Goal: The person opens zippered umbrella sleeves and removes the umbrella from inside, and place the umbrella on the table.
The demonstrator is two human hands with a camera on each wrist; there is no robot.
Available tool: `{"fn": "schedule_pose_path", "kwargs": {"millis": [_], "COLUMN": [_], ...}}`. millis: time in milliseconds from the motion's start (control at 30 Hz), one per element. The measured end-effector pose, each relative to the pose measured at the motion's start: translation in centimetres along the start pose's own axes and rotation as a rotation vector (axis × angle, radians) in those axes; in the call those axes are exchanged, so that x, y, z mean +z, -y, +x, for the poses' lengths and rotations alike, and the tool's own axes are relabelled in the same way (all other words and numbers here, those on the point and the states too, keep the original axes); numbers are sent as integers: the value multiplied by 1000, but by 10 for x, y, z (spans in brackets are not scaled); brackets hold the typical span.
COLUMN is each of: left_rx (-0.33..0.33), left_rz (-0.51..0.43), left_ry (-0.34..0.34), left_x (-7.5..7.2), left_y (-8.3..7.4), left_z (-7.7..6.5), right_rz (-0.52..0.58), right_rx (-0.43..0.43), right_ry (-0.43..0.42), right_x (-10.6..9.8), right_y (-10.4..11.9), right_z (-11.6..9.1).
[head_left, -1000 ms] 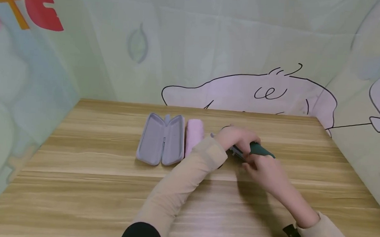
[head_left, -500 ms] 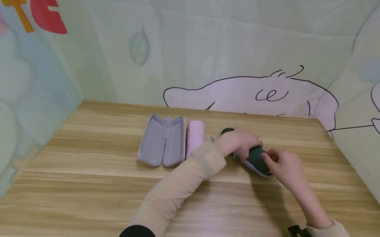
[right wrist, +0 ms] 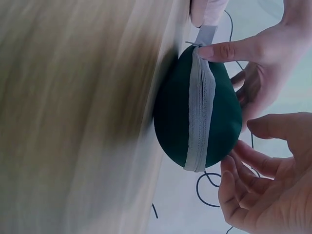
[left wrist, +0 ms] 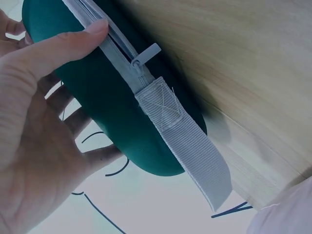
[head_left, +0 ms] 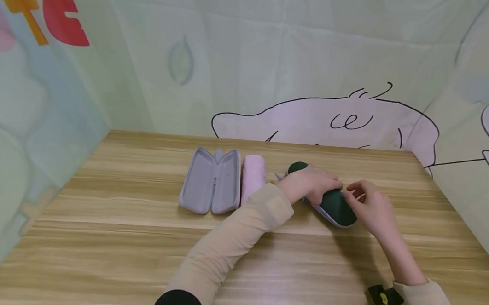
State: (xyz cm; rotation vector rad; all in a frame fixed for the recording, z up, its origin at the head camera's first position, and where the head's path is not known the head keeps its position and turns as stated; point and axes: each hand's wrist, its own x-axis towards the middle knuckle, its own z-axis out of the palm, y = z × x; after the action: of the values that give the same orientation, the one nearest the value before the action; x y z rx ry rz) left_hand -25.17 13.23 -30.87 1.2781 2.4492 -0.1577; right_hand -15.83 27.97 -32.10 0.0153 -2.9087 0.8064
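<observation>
A dark green zip glasses case (head_left: 338, 207) lies slantwise on the right half of the table. My left hand (head_left: 312, 184) grips it across the middle, thumb along the pale zip and fingers on the far side. Beside a grey webbing strap (left wrist: 197, 148) at its left end, the zip pull (left wrist: 147, 54) shows in the left wrist view. My right hand (head_left: 370, 207) is at the case's right end, fingers loosely bent. In the right wrist view its thumb is apart from the case; its fingertips are at the edge, and I cannot tell whether they touch.
To the left lies an open lavender glasses case (head_left: 199, 182), its two halves spread. Beside it is a pink rolled cloth or cylinder (head_left: 253, 173), partly behind my left sleeve. A printed fabric backdrop (head_left: 249, 70) rises behind the wooden table (head_left: 119, 252).
The green case has turned so its broad green side faces up. My right hand has left its near side, moved to its right end and loosened. My left hand stays around it.
</observation>
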Motion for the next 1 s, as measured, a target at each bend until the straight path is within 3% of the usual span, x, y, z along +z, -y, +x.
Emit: {"fn": "schedule_pose_path", "kwargs": {"millis": [300,733,1000], "left_rx": [-23,-37,-33], "left_rz": [49,79,82], "left_ry": [-1,-27,-64], "left_x": [-2,-1,4], "left_y": [-4,-1,1], "left_z": [2,2,3], "right_rz": [24,58,27], "right_rx": [-2,59,51], "right_ry": [-6,138,177], "right_x": [2,5,5], "right_y": [-4,-5,-4], "right_z": [3,4,6]}}
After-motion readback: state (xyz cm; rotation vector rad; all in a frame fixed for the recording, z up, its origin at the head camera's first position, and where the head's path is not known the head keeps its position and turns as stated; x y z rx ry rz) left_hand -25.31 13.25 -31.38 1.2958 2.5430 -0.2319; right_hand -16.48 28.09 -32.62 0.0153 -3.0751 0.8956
